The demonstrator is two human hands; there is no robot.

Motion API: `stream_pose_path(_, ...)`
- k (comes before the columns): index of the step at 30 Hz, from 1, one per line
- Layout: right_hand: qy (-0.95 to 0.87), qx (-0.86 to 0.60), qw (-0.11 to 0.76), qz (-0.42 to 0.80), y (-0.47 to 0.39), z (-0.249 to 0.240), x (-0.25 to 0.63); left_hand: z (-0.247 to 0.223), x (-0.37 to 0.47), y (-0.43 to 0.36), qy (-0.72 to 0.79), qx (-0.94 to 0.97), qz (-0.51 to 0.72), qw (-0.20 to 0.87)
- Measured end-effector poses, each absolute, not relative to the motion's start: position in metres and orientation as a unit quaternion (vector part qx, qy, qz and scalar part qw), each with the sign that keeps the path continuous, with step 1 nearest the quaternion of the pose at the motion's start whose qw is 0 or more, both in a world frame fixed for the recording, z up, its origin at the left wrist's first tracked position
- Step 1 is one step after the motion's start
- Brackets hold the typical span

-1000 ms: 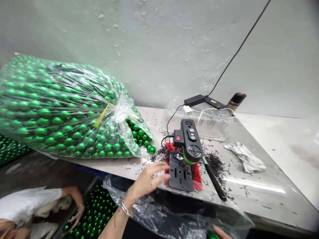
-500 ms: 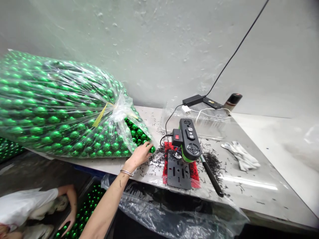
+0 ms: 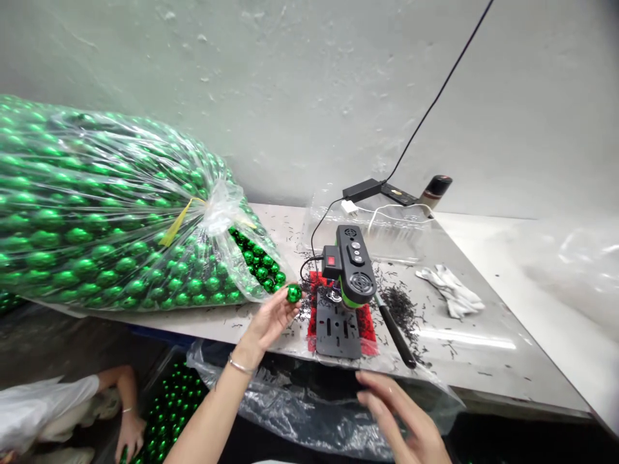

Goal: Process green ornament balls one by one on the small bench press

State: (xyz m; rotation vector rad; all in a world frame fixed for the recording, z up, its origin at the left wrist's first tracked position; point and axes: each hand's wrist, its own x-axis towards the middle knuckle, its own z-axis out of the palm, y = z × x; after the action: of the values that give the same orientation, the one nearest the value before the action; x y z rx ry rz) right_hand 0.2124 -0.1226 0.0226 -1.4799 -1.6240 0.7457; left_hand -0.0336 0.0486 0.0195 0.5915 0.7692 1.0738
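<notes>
A shiny green ball ornament [image 3: 294, 293] is held in the fingertips of my left hand [image 3: 273, 319], just in front of the bag's torn opening. The big clear plastic bag [image 3: 120, 219] lies on the left of the table, full of such balls and gathered in a knot with a yellow tie. My right hand [image 3: 403, 419] is over the table's front edge, fingers apart and nothing in them. Between and beyond my hands stands a small black and green machine [image 3: 356, 267] with a dark slotted base plate [image 3: 338, 328] and a black handle [image 3: 396, 335].
Black bits [image 3: 401, 306] litter the table around the red mat [image 3: 367, 332]. White gloves [image 3: 452, 291] lie at right; a power adapter [image 3: 362, 189], clear tray [image 3: 391, 235] and dark-capped bottle [image 3: 435, 190] are behind. Plastic sheeting [image 3: 309, 412] hangs in front. A co-worker's hand [image 3: 129, 432] is among green balls, lower left.
My left hand has come away from the bag's opening with a green ball. My right hand has entered at the lower right. The view has shifted slightly; the co-worker's arm has moved.
</notes>
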Motion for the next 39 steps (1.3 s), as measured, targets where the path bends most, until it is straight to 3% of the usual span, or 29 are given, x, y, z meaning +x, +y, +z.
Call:
stream_pose_path(3,-0.641,-0.547,0.487,0.229,-0.087,0.044,0.183,0.018,-0.018,0.024,0.321,0.197,0.472,0.797)
stream_pose_path(12,-0.701,-0.521,0.480,0.086,-0.069,0.034,0.146,0.004,0.016,-0.017,0.271,0.123,0.468,0.832)
stream_pose_path(19,-0.681,-0.537,0.488,0.103,-0.075,0.027,0.167,-0.008,0.021,-0.014,0.339,0.169,0.475,0.794)
stream_pose_path(24,-0.542,-0.627,0.555,0.075,-0.078,0.026,0.198,-0.018,0.031,0.004,0.425,0.231,0.526,0.699)
stream_pose_path(29,-0.582,-0.579,0.570,0.012,-0.076,0.042,0.205,-0.033,0.042,0.013,0.453,0.385,0.517,0.616)
stream_pose_path(35,-0.596,-0.567,0.569,-0.003,-0.072,0.051,0.201,-0.045,0.044,0.014,0.529,0.634,0.438,0.354)
stream_pose_path(39,-0.587,-0.565,0.580,-0.007,-0.070,0.050,0.200,-0.053,0.045,0.013,0.531,0.700,0.387,0.278)
